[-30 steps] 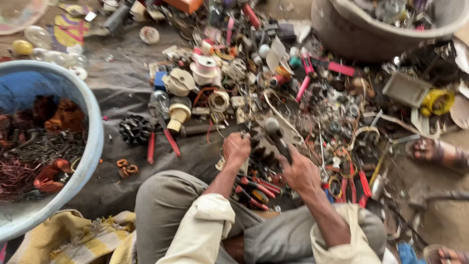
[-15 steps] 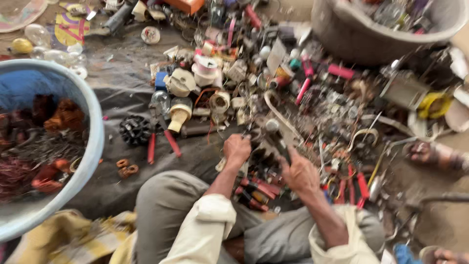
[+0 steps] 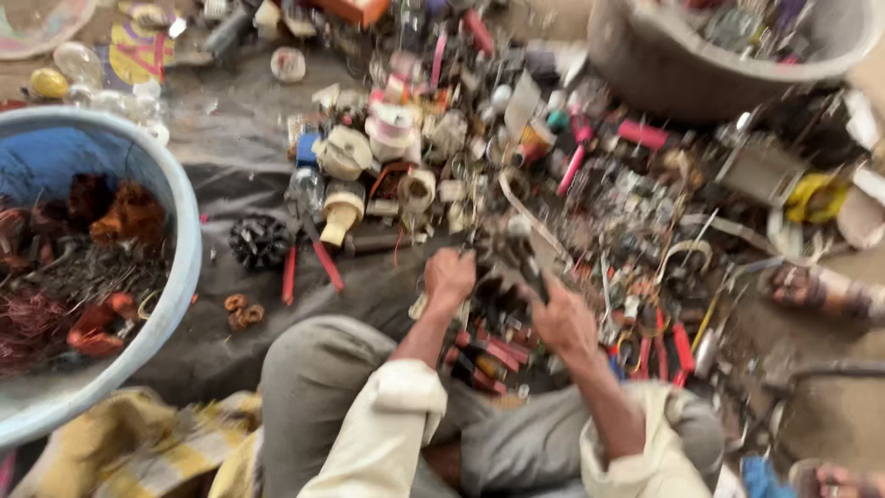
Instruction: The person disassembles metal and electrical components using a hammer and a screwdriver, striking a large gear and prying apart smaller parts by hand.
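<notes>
Head view, fingers: curled on both hands around one dark metal part (image 3: 502, 267), blurred, kind not clear.
Left hand (image 3: 450, 275): clenched on the near-left end of that part, knuckles up.
Right hand (image 3: 564, 318): gripping the right side of the same part, thumb along its edge.
Held part: just above the scrap heap, between the two hands, ahead of the knees.
Sleeves: cream, rolled at the forearms, over grey trousers (image 3: 313, 387).
Right below the hands: red and black cylinders (image 3: 489, 355) on the ground.
Left of the hands: dark finned rotor (image 3: 259, 241), two red sticks (image 3: 309, 267), grey cloth (image 3: 221, 157) under it all.
Far left: blue tub (image 3: 180, 267) with copper wire (image 3: 37, 314) and rusty coils.
Ahead: cream plastic fittings (image 3: 343, 152), pink tubes.
Top right: grey basin (image 3: 664, 65).
Right edge: sandalled foot (image 3: 820, 288) of another person.
</notes>
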